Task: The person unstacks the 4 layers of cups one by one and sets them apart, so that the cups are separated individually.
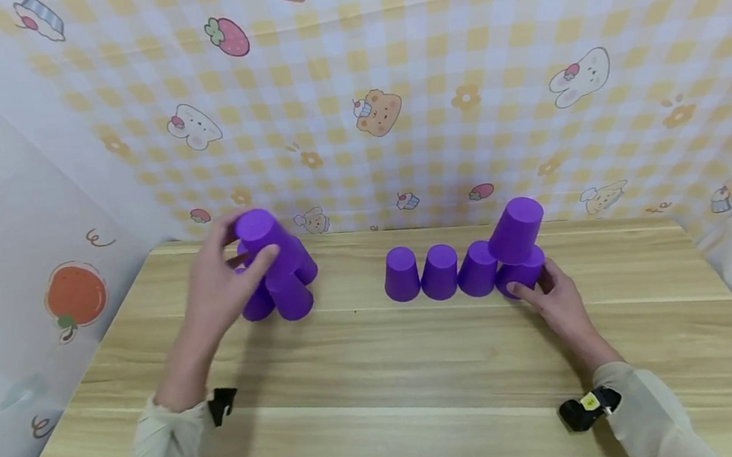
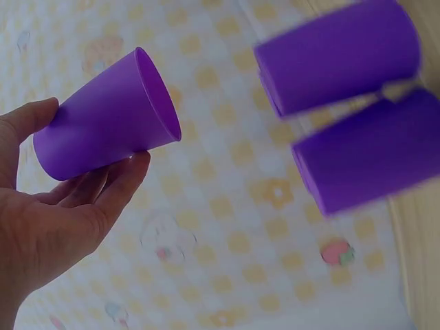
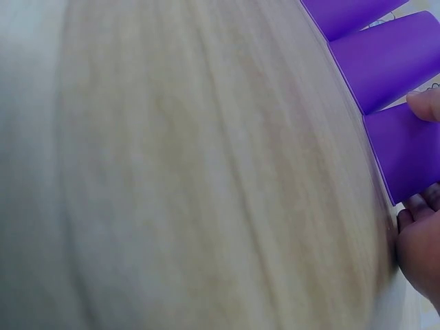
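Observation:
My left hand (image 1: 217, 277) holds an upside-down purple cup (image 1: 261, 234) between thumb and fingers, above several other purple cups (image 1: 292, 297) at the table's left. In the left wrist view that held cup (image 2: 103, 120) is apart from two blurred cups (image 2: 344, 55), and its mouth faces away from the palm. On the right, several upside-down cups (image 1: 439, 273) stand in a row. My right hand (image 1: 562, 303) grips the row's rightmost cup (image 1: 522, 270), thumb at its front. Another upside-down cup (image 1: 518, 229) sits over that end of the row. The right wrist view shows the gripped cup (image 3: 402, 148) at its edge.
The wooden table (image 1: 371, 380) extends in front of the cups. Behind it hangs a yellow-checked cloth (image 1: 333, 72) with cartoon prints, and a white printed cloth (image 1: 5, 303) covers the left side. Black straps with mounts (image 1: 587, 409) are on the wrists.

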`<action>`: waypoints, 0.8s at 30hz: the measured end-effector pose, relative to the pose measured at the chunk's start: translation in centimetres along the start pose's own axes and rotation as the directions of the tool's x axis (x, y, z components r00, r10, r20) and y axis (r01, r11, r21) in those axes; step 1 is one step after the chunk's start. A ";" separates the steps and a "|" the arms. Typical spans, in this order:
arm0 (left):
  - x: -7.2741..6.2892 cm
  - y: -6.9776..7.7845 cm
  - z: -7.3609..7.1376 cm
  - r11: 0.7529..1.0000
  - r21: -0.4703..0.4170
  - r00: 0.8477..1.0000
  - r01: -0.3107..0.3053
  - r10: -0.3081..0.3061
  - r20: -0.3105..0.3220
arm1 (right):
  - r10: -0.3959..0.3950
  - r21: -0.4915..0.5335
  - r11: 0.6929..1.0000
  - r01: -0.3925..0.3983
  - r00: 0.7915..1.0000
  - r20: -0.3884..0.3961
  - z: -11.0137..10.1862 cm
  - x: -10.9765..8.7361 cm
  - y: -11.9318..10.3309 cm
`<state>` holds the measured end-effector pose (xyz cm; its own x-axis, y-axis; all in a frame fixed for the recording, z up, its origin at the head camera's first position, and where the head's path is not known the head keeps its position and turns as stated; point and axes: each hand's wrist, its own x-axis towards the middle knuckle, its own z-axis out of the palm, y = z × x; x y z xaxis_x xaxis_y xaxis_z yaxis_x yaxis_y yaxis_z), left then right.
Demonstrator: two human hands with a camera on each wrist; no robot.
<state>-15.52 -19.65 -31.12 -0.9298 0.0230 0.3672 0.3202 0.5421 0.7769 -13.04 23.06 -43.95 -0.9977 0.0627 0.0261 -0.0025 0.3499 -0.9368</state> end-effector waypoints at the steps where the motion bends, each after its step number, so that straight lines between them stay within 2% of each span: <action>1: -0.4 -0.4 -0.7 1.000 0.019 1.000 0.019 -0.019 -0.023 | 0.000 -0.001 1.000 0.000 1.000 0.002 0.0 0.2 0.5; 6: -1.9 -2.5 -3.2 0.992 0.087 0.989 0.093 -0.082 -0.122 | -0.006 -0.014 1.000 0.006 1.000 -0.004 -0.1 0.8 2.2; 14: -3.0 -5.7 -5.3 0.971 0.118 0.954 0.207 -0.174 -0.243 | -0.009 -0.023 1.000 0.008 1.000 -0.010 0.0 0.9 2.6; 19: -3.0 -7.8 -5.8 0.951 0.167 0.944 0.260 -0.214 -0.252 | -0.011 -0.027 1.000 0.010 1.000 -0.015 -0.1 1.0 2.7; 24: -2.9 -10.3 -5.2 0.940 0.197 0.943 0.280 -0.231 -0.241 | -0.008 -0.024 1.000 0.008 1.000 -0.018 -0.1 0.8 2.5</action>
<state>-15.19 -29.69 -37.48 -0.9067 -0.3061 0.2901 0.0045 0.6808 0.7324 -13.86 24.06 -46.28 -0.9962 0.0767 0.0402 -0.0088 0.3727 -0.9279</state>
